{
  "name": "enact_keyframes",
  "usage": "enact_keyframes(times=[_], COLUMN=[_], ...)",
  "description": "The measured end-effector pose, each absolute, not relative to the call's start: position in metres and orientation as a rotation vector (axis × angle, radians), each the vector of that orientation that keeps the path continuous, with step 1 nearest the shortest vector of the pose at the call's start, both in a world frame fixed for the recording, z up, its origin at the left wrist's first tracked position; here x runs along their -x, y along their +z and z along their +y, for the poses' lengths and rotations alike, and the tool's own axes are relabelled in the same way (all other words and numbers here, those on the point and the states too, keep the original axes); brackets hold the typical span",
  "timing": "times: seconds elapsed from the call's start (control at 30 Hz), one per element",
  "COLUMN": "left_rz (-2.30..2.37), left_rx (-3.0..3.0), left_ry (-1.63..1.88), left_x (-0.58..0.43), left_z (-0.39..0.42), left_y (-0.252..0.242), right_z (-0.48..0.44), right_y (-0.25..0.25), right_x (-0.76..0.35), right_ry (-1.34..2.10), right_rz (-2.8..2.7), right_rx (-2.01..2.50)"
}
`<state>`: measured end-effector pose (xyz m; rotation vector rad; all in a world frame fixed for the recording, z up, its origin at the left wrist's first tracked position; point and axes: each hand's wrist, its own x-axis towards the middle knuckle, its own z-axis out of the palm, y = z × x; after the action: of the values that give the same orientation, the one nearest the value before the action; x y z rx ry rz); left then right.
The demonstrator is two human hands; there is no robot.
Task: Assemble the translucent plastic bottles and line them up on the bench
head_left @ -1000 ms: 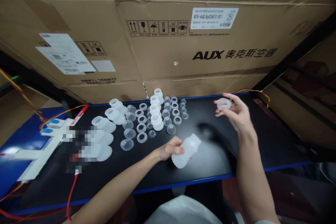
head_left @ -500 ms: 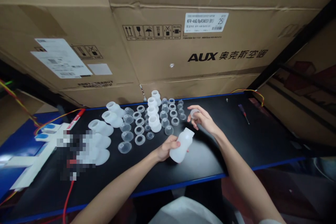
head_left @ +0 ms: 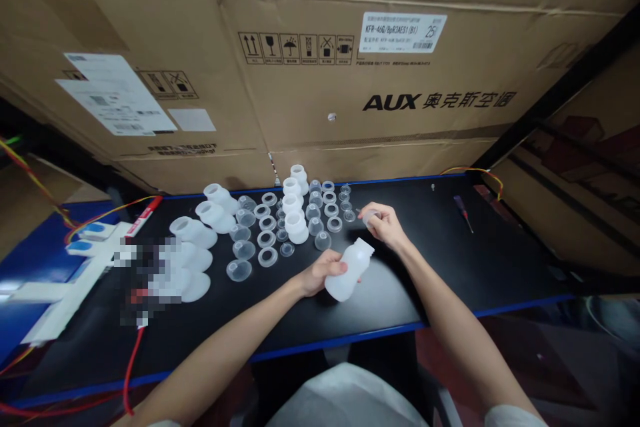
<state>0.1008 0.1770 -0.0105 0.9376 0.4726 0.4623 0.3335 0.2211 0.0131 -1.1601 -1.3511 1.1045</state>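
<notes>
My left hand (head_left: 319, 273) is wrapped round a white baby bottle (head_left: 349, 272), tilted with its open threaded neck up and to the right. Just above that neck, my right hand (head_left: 388, 225) has its fingers closed on a translucent bottle ring (head_left: 371, 216); ring and bottle are apart. Whether a teat sits in the ring I cannot tell. Left of the right hand runs a column of small clear teats (head_left: 349, 205). Beside them lie translucent rings (head_left: 335, 224), domed caps (head_left: 323, 241) and a row of upright white bottles (head_left: 297, 228).
More rings (head_left: 268, 257), caps (head_left: 239, 271) and larger white bottles (head_left: 194, 232) cover the table's left side. A screwdriver (head_left: 463, 213) lies at the right. Cardboard boxes (head_left: 310, 93) wall off the back. A red cable (head_left: 131, 367) hangs over the front left edge.
The fingers of my right hand have drawn closer together around the ring. My left hand still grips the bottle, almost unmoved. The view has shifted slightly.
</notes>
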Motion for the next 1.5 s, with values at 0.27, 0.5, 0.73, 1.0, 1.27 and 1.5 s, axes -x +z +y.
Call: enact_keyframes(times=[0.27, 0.5, 0.73, 1.0, 1.27, 1.5], left_rz=[0.476, 0.472, 0.471, 0.478, 0.485, 0.487], left_rx=[-0.940, -0.954, -0.968, -0.965, -0.989, -1.003], left_ry=[0.443, 0.452, 0.447, 0.436, 0.431, 0.434], left_x=[-0.101, -0.101, -0.102, -0.102, -0.102, -0.103], left_z=[0.178, 0.178, 0.179, 0.179, 0.179, 0.179], left_y=[-0.006, -0.008, -0.007, -0.008, -0.010, -0.006], right_z=[0.224, 0.222, 0.219, 0.217, 0.220, 0.225], right_y=[0.005, 0.006, 0.000, 0.005, -0.007, -0.010], right_x=[-0.325, -0.318, -0.316, -0.318, -0.331, -0.328], right_ry=[1.016, 0.988, 0.930, 0.861, 0.634, 0.714], right_rz=[-1.319, -1.290, -1.224, -1.327, -1.780, -1.593], right_rx=[1.226, 1.318, 1.304, 1.331, 1.420, 1.429])
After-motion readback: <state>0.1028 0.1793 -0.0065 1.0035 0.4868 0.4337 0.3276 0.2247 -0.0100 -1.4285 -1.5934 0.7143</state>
